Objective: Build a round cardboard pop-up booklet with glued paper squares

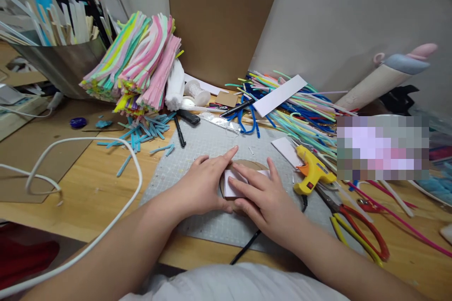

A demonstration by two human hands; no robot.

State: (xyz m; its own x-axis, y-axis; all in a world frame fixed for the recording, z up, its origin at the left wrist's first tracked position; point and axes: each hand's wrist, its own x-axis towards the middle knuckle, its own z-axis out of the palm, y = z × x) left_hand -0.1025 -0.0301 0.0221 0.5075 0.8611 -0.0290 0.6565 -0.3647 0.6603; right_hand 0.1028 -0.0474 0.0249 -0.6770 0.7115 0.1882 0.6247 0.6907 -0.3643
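Note:
A round brown cardboard disc lies on the grey cutting mat in front of me. Folded white paper rests on top of the disc. My left hand grips the disc's left edge, thumb at the near side and forefinger reaching along the far side. Over the paper, my right hand is open, its fingers spread and touching the sheet. Part of the disc and paper is hidden under my hands. To the right of my right hand lies a yellow glue gun.
Pliers with red and yellow handles lie at the right. Bundled pipe cleaners stand at the back left, with loose pipe cleaners at the back right. A white cable loops across the left. A cardboard sheet leans on the wall.

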